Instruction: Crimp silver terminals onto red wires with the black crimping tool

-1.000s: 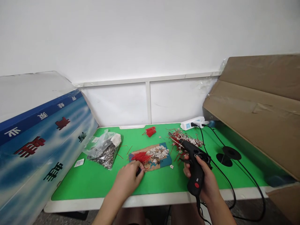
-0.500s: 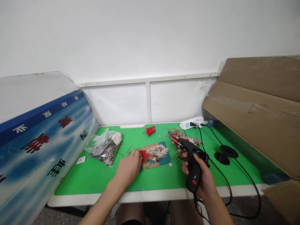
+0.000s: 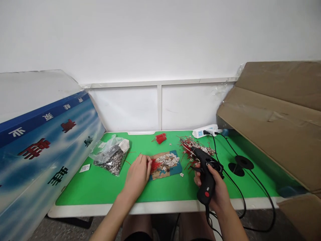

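Left hand (image 3: 137, 174): palm down near the middle of the green worktop (image 3: 100, 187), fingertips on the red wires (image 3: 155, 164) at the left end of the cardboard piece (image 3: 167, 167); whether it pinches one wire or only presses on them I cannot tell.
Right hand (image 3: 217, 190): clenched around the grip of the black glue gun (image 3: 204, 174), near the front edge of the worktop, nozzle aimed away toward the back.
Cardboard piece: lies flat at the middle of the worktop, carrying the red wires and a scatter of small metal pieces (image 3: 169, 160).
Pile by the nozzle: red wires and metal pieces mixed (image 3: 195, 145), just beyond the glue gun's tip, toward the back right.
Power strip (image 3: 207, 131): at the back edge, with the gun's cord plugged in.
Bag of metal pieces (image 3: 111, 157): toward the left edge, clear plastic, partly open.
Spare bundle of red wires (image 3: 160, 138): near the back edge, apart from the rest.
Doing it well, in my judgement: lift a single wire cleanly from the bunch, keep the hot nozzle turned away from the fingers, and hold the cord clear of the cardboard.
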`<state>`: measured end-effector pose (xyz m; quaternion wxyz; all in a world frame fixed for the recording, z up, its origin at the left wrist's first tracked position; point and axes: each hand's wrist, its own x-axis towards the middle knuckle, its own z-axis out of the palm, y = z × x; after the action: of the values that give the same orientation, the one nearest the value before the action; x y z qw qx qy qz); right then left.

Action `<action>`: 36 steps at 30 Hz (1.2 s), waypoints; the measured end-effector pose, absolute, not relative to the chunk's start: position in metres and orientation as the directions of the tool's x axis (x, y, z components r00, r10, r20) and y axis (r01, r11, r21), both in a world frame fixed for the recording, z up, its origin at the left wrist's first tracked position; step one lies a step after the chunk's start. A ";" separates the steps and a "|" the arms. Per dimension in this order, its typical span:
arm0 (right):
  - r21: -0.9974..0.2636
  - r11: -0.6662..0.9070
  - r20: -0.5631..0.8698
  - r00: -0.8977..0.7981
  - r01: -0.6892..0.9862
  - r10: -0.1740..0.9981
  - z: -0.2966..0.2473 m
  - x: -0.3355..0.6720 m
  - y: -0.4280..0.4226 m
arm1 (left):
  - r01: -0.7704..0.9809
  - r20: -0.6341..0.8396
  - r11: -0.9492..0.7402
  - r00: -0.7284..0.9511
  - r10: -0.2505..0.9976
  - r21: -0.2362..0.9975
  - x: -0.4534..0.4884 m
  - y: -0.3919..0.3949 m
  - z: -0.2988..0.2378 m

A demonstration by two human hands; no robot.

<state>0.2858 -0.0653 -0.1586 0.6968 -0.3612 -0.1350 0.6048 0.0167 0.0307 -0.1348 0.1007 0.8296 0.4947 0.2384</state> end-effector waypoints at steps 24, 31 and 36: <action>-0.793 0.050 -0.134 0.254 -0.607 0.958 -0.156 0.282 -0.061 | 0.749 0.229 -0.447 0.384 0.894 0.490 0.031 0.016 -0.159; -0.804 0.045 -0.133 0.253 -0.593 0.958 -0.157 0.282 -0.061 | 0.717 0.346 -0.488 0.352 0.870 0.498 0.033 0.016 -0.168; -0.801 0.046 -0.138 0.259 -0.597 0.956 -0.156 0.281 -0.062 | 0.710 0.355 -0.500 0.359 0.863 0.496 0.034 0.020 -0.169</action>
<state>0.2812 -0.0620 -0.1559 0.6868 -0.3970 -0.2261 0.5653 0.0341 0.0200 -0.1688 0.1297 0.8142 0.4830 0.2950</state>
